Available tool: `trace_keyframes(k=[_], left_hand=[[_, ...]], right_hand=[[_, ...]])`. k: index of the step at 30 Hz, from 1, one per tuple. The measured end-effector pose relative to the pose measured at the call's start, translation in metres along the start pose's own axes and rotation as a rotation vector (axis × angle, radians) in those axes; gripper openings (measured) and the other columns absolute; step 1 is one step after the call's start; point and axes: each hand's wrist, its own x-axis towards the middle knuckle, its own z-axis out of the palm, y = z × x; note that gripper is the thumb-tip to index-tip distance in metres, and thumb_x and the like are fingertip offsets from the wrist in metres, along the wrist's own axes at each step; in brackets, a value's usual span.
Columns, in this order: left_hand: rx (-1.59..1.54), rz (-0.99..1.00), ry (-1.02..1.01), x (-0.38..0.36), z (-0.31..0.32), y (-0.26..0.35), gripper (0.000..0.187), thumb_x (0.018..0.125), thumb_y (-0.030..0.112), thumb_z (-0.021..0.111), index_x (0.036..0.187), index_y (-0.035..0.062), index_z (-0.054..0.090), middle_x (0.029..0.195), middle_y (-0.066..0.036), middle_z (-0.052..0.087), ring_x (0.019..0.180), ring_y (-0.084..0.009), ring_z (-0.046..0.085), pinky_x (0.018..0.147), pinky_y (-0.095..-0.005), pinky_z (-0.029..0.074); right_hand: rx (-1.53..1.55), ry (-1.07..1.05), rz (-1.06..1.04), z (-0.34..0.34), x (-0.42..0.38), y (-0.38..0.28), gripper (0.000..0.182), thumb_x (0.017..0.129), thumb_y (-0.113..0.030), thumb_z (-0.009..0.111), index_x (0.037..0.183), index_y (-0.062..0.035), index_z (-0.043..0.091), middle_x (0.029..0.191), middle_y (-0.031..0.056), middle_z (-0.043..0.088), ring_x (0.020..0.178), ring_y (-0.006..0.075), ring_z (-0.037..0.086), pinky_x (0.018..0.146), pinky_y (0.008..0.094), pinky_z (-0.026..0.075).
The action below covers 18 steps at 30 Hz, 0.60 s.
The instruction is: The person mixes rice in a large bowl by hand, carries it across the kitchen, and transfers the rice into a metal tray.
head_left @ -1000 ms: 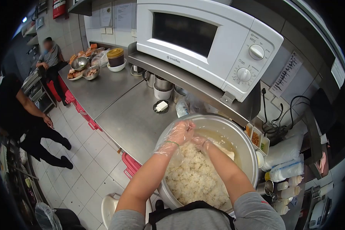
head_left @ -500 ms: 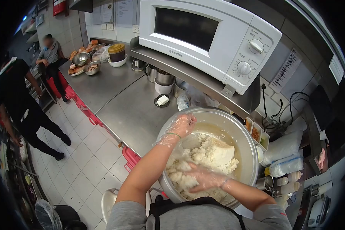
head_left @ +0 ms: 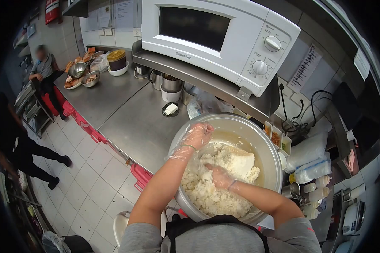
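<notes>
A large metal pot (head_left: 276,177) stands in front of me with white cooked rice (head_left: 215,198) inside. A smooth, compact lump of rice (head_left: 242,162) sits toward its far side, with looser grains nearer me. My left hand (head_left: 199,135), in a clear plastic glove, is held over the pot's left rim with its fingers curled closed; anything inside them is hidden. My right hand (head_left: 222,177), also gloved, is down in the rice beside the lump, its fingers bent around some of it and partly covered.
A white microwave (head_left: 194,31) sits on a steel shelf above the counter (head_left: 131,114). Small food containers (head_left: 276,138) and squeeze bottles (head_left: 318,194) stand right of the pot. Bowls (head_left: 77,70) are at the far left. One person (head_left: 12,143) stands left; another (head_left: 44,69) sits behind.
My right hand has moved up and away from me through the rice, from the near side toward the lump. My left hand stays by the rim. The standing person has shifted left.
</notes>
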Motion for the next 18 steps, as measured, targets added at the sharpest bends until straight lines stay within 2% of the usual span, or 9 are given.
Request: trace_keyframes(k=[3, 4, 7, 8, 11, 12, 15, 17, 18], left_hand=[[-0.071, -0.063, -0.011, -0.002, -0.002, -0.001, 0.018, 0.079, 0.01, 0.058, 0.094, 0.0033, 0.064, 0.086, -0.016, 0.066, 0.082, -0.0256, 0.065, 0.074, -0.0349, 0.049], [-0.059, -0.053, -0.012, -0.003, -0.004, 0.0, 0.018, 0.079, 0.01, 0.058, 0.094, 0.0033, 0.065, 0.086, -0.016, 0.066, 0.082, -0.0255, 0.065, 0.074, -0.0349, 0.049], [-0.038, -0.031, -0.001, -0.005, -0.008, 0.005, 0.018, 0.079, 0.012, 0.058, 0.094, 0.0032, 0.065, 0.086, -0.016, 0.066, 0.082, -0.0252, 0.065, 0.074, -0.0348, 0.049], [-0.041, -0.031, 0.005, -0.005, -0.008, 0.006, 0.019, 0.079, 0.012, 0.058, 0.094, 0.0034, 0.065, 0.086, -0.016, 0.066, 0.082, -0.0252, 0.065, 0.075, -0.0347, 0.049], [-0.051, -0.034, 0.0, -0.003, -0.005, 0.006, 0.019, 0.079, 0.012, 0.059, 0.094, 0.0037, 0.065, 0.086, -0.015, 0.066, 0.082, -0.0251, 0.065, 0.075, -0.0344, 0.049], [-0.051, -0.034, -0.007, -0.002, -0.005, 0.006, 0.019, 0.079, 0.012, 0.059, 0.095, 0.0037, 0.065, 0.086, -0.015, 0.066, 0.082, -0.0251, 0.065, 0.075, -0.0344, 0.049], [-0.037, -0.079, 0.001, -0.001, -0.006, 0.008, 0.019, 0.079, 0.013, 0.059, 0.095, 0.0037, 0.065, 0.086, -0.015, 0.066, 0.082, -0.025, 0.065, 0.075, -0.0342, 0.049], [-0.019, -0.095, -0.018, -0.001, -0.007, 0.009, 0.02, 0.078, 0.013, 0.059, 0.095, 0.0036, 0.065, 0.086, -0.015, 0.066, 0.082, -0.0251, 0.065, 0.075, -0.0341, 0.049], [-0.01, -0.103, -0.025, -0.001, -0.008, 0.009, 0.02, 0.078, 0.013, 0.059, 0.095, 0.0036, 0.065, 0.086, -0.015, 0.066, 0.082, -0.0251, 0.065, 0.074, -0.0341, 0.049]], right_hand=[[-0.228, 0.198, -0.296, 0.023, 0.028, 0.029, 0.055, 0.067, -0.001, 0.054, 0.122, -0.0052, 0.052, 0.088, 0.0169, 0.062, 0.084, 0.0339, 0.059, 0.075, 0.0425, 0.046], [-0.364, 0.156, -0.315, 0.022, 0.027, 0.03, 0.055, 0.065, -0.001, 0.049, 0.119, -0.003, 0.055, 0.091, 0.0196, 0.062, 0.082, 0.0358, 0.058, 0.074, 0.0399, 0.048], [0.041, 0.098, -0.218, -0.016, -0.006, 0.001, 0.062, 0.067, -0.005, 0.057, 0.127, 0.0034, 0.043, 0.092, 0.0249, 0.061, 0.092, 0.0385, 0.059, 0.08, 0.0407, 0.049], [0.151, -0.089, -0.133, -0.022, -0.008, 0.009, 0.074, 0.066, -0.012, 0.061, 0.134, 0.0033, 0.035, 0.107, 0.0268, 0.059, 0.104, 0.0374, 0.056, 0.09, 0.0398, 0.044], [0.023, -0.427, -0.155, -0.061, -0.007, -0.009, 0.08, 0.068, -0.02, 0.064, 0.139, -0.0035, 0.031, 0.126, 0.0221, 0.05, 0.11, 0.0281, 0.052, 0.094, 0.0384, 0.04], [-0.072, -0.468, -0.338, -0.077, -0.001, -0.025, 0.095, 0.069, -0.033, 0.069, 0.143, -0.0062, 0.018, 0.138, 0.0223, 0.037, 0.124, 0.0293, 0.042, 0.103, 0.0361, 0.032], [0.126, -0.428, -0.049, -0.068, 0.046, -0.041, 0.089, 0.076, -0.045, 0.063, 0.144, -0.0073, 0.019, 0.138, 0.0216, 0.038, 0.127, 0.0341, 0.038, 0.107, 0.0402, 0.029], [0.006, -0.482, -0.171, -0.054, 0.068, -0.065, 0.076, 0.08, -0.047, 0.058, 0.141, -0.0116, 0.03, 0.138, 0.018, 0.04, 0.127, 0.034, 0.038, 0.107, 0.0422, 0.029], [0.213, -0.431, -0.33, -0.034, 0.073, -0.056, 0.069, 0.08, -0.047, 0.057, 0.136, -0.0111, 0.037, 0.134, 0.018, 0.044, 0.124, 0.0334, 0.041, 0.106, 0.0419, 0.031]])
